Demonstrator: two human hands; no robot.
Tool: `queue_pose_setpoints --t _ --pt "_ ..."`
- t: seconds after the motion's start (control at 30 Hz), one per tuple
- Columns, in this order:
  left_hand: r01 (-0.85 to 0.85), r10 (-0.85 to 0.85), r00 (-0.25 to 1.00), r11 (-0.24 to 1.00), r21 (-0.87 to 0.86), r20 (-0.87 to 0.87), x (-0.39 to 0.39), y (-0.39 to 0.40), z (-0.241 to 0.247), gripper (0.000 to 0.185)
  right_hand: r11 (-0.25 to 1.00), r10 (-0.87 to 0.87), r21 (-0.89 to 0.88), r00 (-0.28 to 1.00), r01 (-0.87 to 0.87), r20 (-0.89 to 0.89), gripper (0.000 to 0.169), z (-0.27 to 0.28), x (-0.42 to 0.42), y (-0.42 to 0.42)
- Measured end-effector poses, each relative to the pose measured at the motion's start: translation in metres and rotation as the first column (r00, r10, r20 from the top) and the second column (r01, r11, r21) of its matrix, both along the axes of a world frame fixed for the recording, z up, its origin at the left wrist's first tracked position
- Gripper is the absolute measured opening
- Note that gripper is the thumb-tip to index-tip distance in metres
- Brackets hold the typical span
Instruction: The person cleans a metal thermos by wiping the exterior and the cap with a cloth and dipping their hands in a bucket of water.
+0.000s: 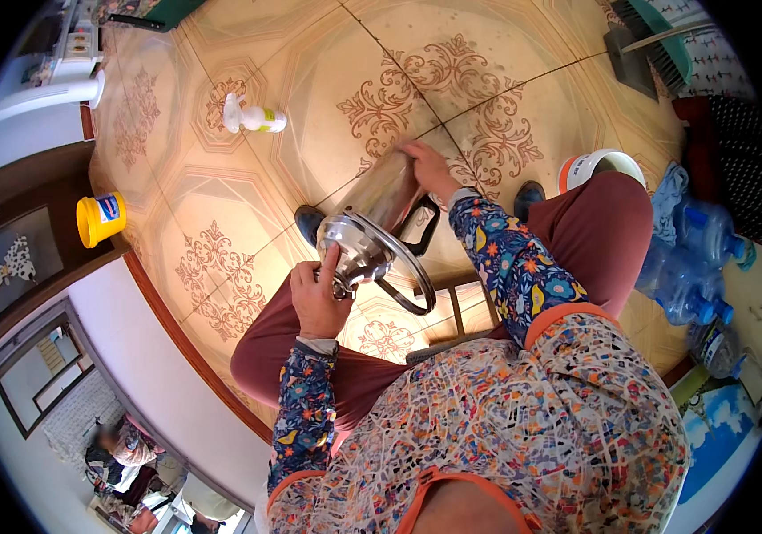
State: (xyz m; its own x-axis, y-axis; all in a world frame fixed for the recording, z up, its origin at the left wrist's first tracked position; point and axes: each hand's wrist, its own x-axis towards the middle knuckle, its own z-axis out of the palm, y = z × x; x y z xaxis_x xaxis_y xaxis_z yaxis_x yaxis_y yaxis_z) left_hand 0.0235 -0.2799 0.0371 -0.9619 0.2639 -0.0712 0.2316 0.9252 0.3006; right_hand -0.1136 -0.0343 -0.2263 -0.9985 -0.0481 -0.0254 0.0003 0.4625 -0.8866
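Observation:
A tall stainless steel thermos jug or kettle (381,193) with a shiny domed top (354,250) is tilted between my knees above the tiled floor. Its black side handle (422,225) points toward my right arm, and a curved metal bail handle (414,267) hangs near the top. My left hand (319,300) grips the domed end, index finger laid along the metal. At the far end, my right hand (426,165) rests against the body near its rim; whether it holds a cloth cannot be seen.
A white spray bottle (257,119) lies on the floor ahead. The yellow bucket (102,219) stands at left, a white bucket (599,167) beyond my right knee. Large blue water bottles (678,267) are at right; a broom and dustpan (631,60) are upper right. A low stool (457,310) is below me.

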Motion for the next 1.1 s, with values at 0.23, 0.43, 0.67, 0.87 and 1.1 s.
queue_pose_setpoints --t 0.23,0.43,0.67,0.87,1.1 --pt "0.023 -0.022 0.999 1.000 0.017 -0.041 -0.002 -0.005 -0.004 0.085 0.950 -0.294 0.220 0.866 0.220 0.405 0.044 0.019 0.036 -0.024" --pt "-0.016 0.018 0.998 0.999 0.034 -0.068 -0.009 -0.007 -0.014 0.088 0.958 0.047 -0.285 0.997 -0.029 0.057 0.030 0.100 0.045 -0.058" --pt "-0.035 0.035 0.997 0.999 0.000 -0.069 0.001 -0.008 -0.018 0.088 0.855 0.366 -0.350 0.923 -0.382 -0.115 0.041 0.138 0.041 -0.049" --pt "-0.042 0.043 0.998 0.999 0.017 -0.041 0.002 0.001 -0.010 0.088 0.994 0.087 0.070 0.996 -0.089 0.026 0.044 0.046 0.008 -0.018" --pt "-0.044 0.045 0.998 0.998 0.050 -0.034 -0.003 -0.002 -0.010 0.084 0.957 -0.253 -0.107 0.958 0.268 0.135 0.038 -0.007 0.031 -0.011"
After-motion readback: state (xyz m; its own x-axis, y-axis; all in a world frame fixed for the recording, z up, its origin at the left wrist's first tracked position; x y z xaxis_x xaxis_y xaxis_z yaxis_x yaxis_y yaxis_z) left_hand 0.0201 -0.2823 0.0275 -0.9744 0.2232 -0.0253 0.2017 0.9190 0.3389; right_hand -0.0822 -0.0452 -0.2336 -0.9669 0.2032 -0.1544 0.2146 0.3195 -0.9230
